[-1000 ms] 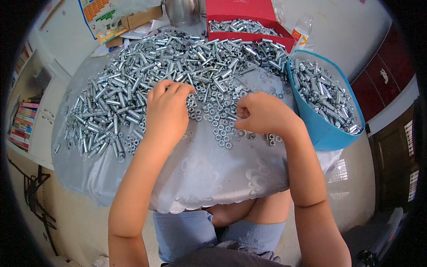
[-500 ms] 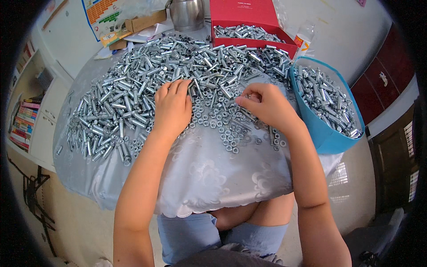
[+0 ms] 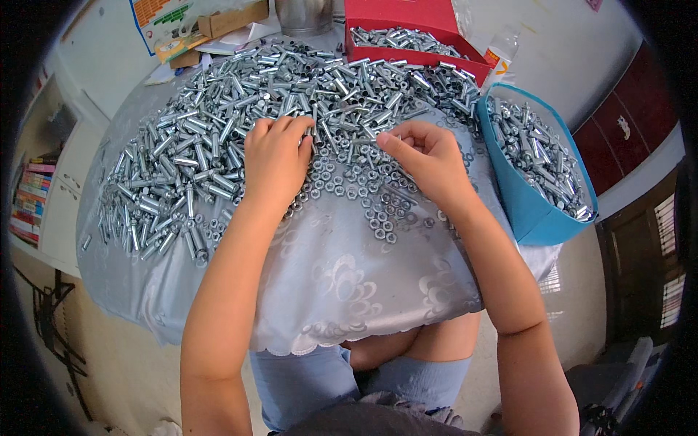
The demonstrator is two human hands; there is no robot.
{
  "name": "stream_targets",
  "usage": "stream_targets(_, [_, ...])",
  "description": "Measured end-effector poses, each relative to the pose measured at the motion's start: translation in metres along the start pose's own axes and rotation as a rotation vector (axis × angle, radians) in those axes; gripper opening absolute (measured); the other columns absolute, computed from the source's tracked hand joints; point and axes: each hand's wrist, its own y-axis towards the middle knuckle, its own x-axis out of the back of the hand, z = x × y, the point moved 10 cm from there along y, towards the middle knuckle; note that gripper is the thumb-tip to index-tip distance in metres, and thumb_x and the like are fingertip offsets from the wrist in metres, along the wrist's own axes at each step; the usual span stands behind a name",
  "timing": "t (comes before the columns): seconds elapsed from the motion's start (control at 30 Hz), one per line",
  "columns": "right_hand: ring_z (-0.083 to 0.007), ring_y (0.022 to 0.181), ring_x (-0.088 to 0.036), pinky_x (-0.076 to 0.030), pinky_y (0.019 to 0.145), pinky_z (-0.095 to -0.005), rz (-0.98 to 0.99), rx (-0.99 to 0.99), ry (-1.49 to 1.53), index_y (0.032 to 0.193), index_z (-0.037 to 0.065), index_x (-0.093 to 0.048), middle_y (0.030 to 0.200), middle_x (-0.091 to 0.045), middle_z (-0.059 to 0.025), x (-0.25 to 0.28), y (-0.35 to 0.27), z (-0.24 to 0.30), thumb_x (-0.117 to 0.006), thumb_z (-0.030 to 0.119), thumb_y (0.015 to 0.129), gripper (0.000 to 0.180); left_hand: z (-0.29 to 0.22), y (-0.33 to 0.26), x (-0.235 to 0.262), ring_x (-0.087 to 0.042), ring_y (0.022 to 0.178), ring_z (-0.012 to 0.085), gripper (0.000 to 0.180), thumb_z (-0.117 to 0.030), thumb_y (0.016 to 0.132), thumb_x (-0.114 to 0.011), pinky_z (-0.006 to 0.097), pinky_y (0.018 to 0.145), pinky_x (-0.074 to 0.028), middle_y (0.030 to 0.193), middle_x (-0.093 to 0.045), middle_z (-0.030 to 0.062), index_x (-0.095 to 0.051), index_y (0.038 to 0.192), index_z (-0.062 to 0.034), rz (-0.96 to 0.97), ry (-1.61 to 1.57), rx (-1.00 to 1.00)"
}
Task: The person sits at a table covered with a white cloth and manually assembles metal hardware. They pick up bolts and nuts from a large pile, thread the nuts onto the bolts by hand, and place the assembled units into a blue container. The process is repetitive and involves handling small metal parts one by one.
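Note:
A big heap of silver metal bolts and sleeves (image 3: 218, 123) covers the far half of a table under a pale patterned cloth (image 3: 349, 291). Loose hex nuts (image 3: 363, 196) lie scattered in front of the heap. My left hand (image 3: 275, 156) lies palm down at the heap's near edge, fingers curled onto the bolts. My right hand (image 3: 425, 156) hovers just right of it, fingertips pinched together over the bolts; whether it holds a small part I cannot tell.
A blue bin (image 3: 534, 211) full of the same metal parts stands at the table's right edge. A red box (image 3: 414, 29) with more parts sits at the back. Cardboard and papers (image 3: 203, 25) lie at the back left. Shelves (image 3: 36, 196) stand far left.
Both hands have slid farther away from me, from the scattered nuts up to the edge of the bolt heap. The right hand's fingers are now pinched together.

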Motion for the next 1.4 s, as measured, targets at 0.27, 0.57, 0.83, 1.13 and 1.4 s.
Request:
stream_targets(0.27, [-0.0043, 0.055, -0.048, -0.037, 0.048, -0.0176, 0.027, -0.045, 0.106, 0.084, -0.003, -0.059, 0.066, -0.055, -0.0004, -0.009, -0.002, -0.007, -0.066, 0.013, 0.077, 0.019, 0.002, 0.004, 0.007, -0.054, 0.08, 0.0229, 0.02, -0.02, 0.072, -0.064, 0.036, 0.074, -0.04, 0.083, -0.063, 0.0025, -0.064, 0.09, -0.0102, -0.08, -0.003, -0.016])
stream_targets(0.57, [-0.0093, 0.062, -0.056, -0.043, 0.055, -0.02, 0.096, -0.074, 0.185, 0.09, -0.002, -0.058, 0.076, -0.06, -0.0045, -0.015, -0.001, -0.009, -0.063, 0.009, 0.078, 0.018, 0.016, 0.004, 0.017, -0.054, 0.079, 0.0228, 0.016, -0.018, 0.069, -0.068, 0.035, 0.071, -0.041, 0.078, -0.061, 0.0034, -0.061, 0.082, -0.011, -0.19, -0.061, 0.075])
stream_targets(0.83, [-0.015, 0.068, -0.061, -0.044, 0.059, -0.0222, 0.173, -0.058, 0.326, 0.092, 0.001, -0.056, 0.079, -0.061, -0.0071, -0.017, -0.005, 0.0, -0.057, 0.012, 0.081, 0.015, 0.007, -0.009, 0.016, -0.053, 0.088, 0.0105, 0.028, -0.011, 0.083, -0.057, 0.024, 0.079, -0.041, 0.097, -0.059, 0.004, -0.054, 0.108, -0.0016, -0.166, -1.19, 0.4])
stream_targets(1.13, [-0.0137, 0.068, -0.059, -0.044, 0.059, -0.022, 0.186, -0.243, 0.341, 0.093, 0.003, -0.054, 0.084, -0.061, -0.0085, -0.02, -0.005, -0.019, -0.055, 0.019, 0.082, 0.019, -0.004, -0.022, -0.023, -0.055, 0.095, 0.0155, 0.022, -0.012, 0.086, -0.053, 0.028, 0.084, -0.043, 0.104, -0.057, 0.0085, -0.051, 0.104, -0.0011, 0.127, -1.584, 0.674])
stream_targets(1.4, [-0.0097, 0.066, -0.056, -0.042, 0.059, -0.0203, 0.117, -0.261, 0.417, 0.094, 0.005, -0.055, 0.084, -0.062, -0.0069, -0.009, -0.001, -0.027, -0.055, 0.02, 0.082, 0.019, -0.01, -0.023, -0.028, -0.055, 0.095, 0.0153, 0.019, -0.012, 0.085, -0.054, 0.028, 0.083, -0.043, 0.104, -0.057, 0.0086, -0.052, 0.101, -0.0022, 0.177, -1.576, 0.67])
